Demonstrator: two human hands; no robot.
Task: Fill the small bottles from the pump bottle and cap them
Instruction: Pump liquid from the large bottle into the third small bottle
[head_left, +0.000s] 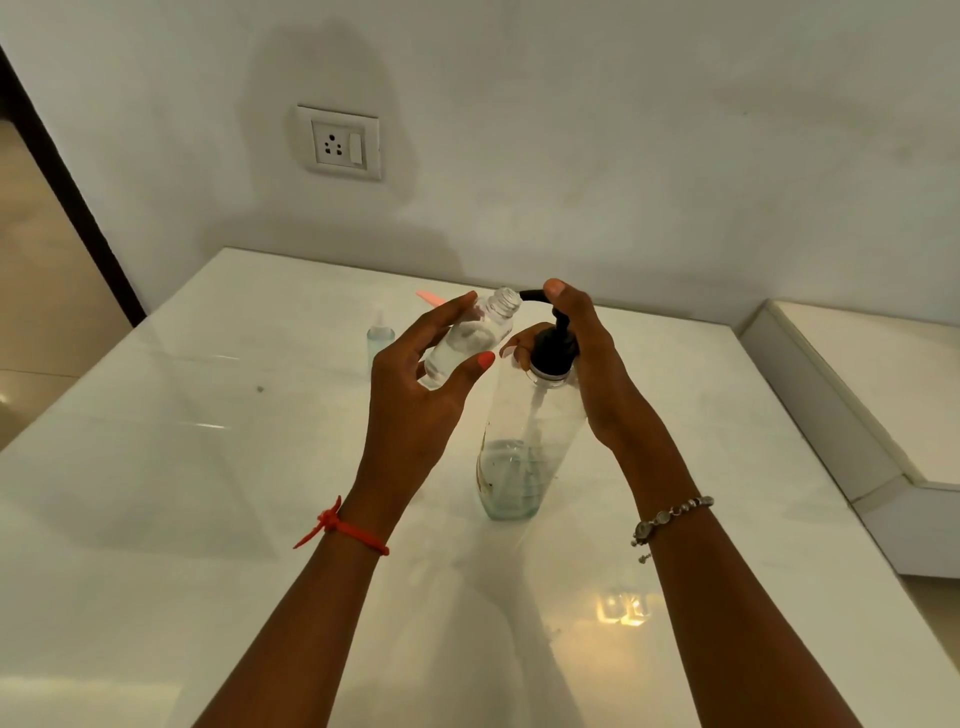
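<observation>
We're gripping the uncapped small bottle in our left hand, tilting its mouth to the spout. Our right hand is clamping the pump bottle neck, steadying it on the white table, thumb on top, apparently for pumping.

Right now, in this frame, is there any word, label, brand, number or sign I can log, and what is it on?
No text here can be read.
Pump bottle: brownish strip along its left side, too blurred to read.
Small bottle in the left hand: clear, no print visible.
Wall socket: no marking visible.
Bright reflection on the table: shapes only, unreadable.
</observation>
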